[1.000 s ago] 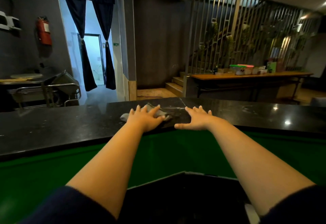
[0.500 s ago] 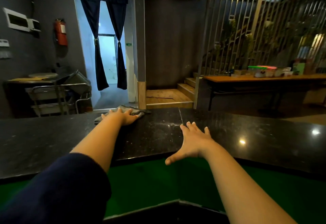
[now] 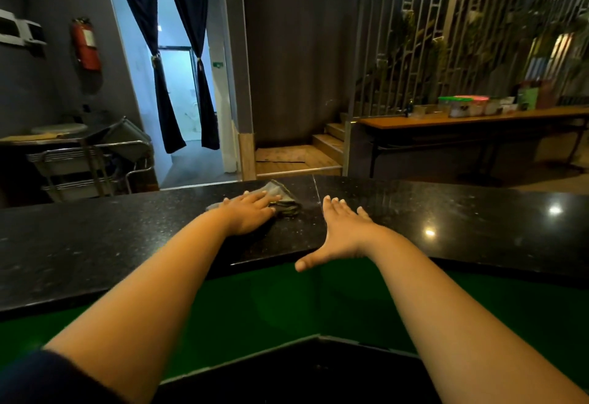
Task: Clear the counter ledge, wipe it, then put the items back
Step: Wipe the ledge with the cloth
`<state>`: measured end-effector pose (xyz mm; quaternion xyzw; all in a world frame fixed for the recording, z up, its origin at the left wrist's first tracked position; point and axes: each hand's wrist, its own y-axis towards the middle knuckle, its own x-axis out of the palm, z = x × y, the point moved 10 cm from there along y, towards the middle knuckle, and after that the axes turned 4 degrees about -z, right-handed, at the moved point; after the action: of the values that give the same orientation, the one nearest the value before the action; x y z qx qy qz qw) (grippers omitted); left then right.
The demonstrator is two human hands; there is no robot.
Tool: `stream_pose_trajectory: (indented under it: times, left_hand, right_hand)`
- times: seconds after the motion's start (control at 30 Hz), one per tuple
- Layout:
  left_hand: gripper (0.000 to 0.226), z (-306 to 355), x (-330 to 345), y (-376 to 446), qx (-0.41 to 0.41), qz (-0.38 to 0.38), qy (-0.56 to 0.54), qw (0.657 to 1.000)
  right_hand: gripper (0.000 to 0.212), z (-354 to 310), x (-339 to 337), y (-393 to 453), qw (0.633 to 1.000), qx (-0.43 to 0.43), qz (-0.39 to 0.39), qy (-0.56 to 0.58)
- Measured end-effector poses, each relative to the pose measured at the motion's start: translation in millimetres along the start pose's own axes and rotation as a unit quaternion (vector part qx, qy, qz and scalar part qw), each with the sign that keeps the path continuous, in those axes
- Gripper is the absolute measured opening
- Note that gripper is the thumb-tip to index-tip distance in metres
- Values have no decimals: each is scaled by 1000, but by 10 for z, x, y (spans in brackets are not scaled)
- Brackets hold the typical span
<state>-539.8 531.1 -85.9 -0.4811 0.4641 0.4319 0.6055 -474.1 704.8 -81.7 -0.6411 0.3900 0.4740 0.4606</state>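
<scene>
My left hand (image 3: 248,212) lies flat on a grey cloth (image 3: 280,198), fingers straight and together, pressing it down onto the black stone counter ledge (image 3: 446,219). The cloth is crumpled, bunched out past the fingertips toward the far edge of the ledge, with a paler corner showing on the near-left side of the hand. My right hand (image 3: 342,235) is spread open just beside it — palm down on the stone, fingers straight and pointing away from me, thumb hanging off the near edge over the green panel (image 3: 255,305) below. It holds nothing. The two hands are near each other but apart, with a thin seam in the stone running between them.

The ledge shines dark and speckled, with two bright light reflections to the right of my right hand. I see nothing else lying on the stretch of it that is in view.

Beyond the counter, on the left, a red fire extinguisher (image 3: 86,43) hangs on the grey wall above a metal trolley (image 3: 92,161). Dark curtains (image 3: 169,85) are tied back at a bright doorway. Wooden steps (image 3: 318,152) rise beside a slatted metal screen (image 3: 446,37), and on the right a long wooden table (image 3: 478,120) carries several containers with coloured lids — too small for me to make out further.
</scene>
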Motion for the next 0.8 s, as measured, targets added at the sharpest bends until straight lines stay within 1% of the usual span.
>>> stream_pose_trajectory:
  times: [0.13, 0.2, 0.27, 0.33, 0.4, 0.5, 0.57, 0.7, 0.77, 0.8]
  left_hand:
    - [57, -516, -171, 164, -100, 5, -15, 995]
    - [64, -606, -229, 298, -138, -8, -27, 990]
    - [70, -504, -315, 408, -150, -10, -45, 988]
    - [66, -185, -381, 477, -119, -10, -50, 992]
    - [57, 204, -385, 566, -61, -13, -39, 997]
    - [54, 621, -237, 746, 19, -42, -10, 999]
    - [52, 755, -186, 790, 48, -47, 1, 998]
    - [50, 939, -68, 587, 106, -64, 36, 992]
    - [50, 879, -42, 520, 108, -60, 18, 992]
    - [50, 800, -57, 522, 93, -52, -3, 994]
  right_hand:
    - [155, 101, -20, -38, 999, 19, 38, 25]
    - [155, 90, -25, -32, 998, 20, 47, 31]
    - [155, 87, -32, -33, 998, 20, 48, 32]
    - [155, 96, -43, -26, 998, 19, 53, 34]
    - [155, 90, -38, -32, 998, 16, 55, 35]
    - [155, 95, -59, -38, 997, 17, 61, 45]
    - [156, 93, -59, -54, 996, 14, 62, 55]
    - [157, 92, -59, -62, 996, 8, 68, 58]
    - [157, 98, -50, -62, 997, 14, 65, 49]
    - [158, 103, -46, -60, 997, 18, 65, 44]
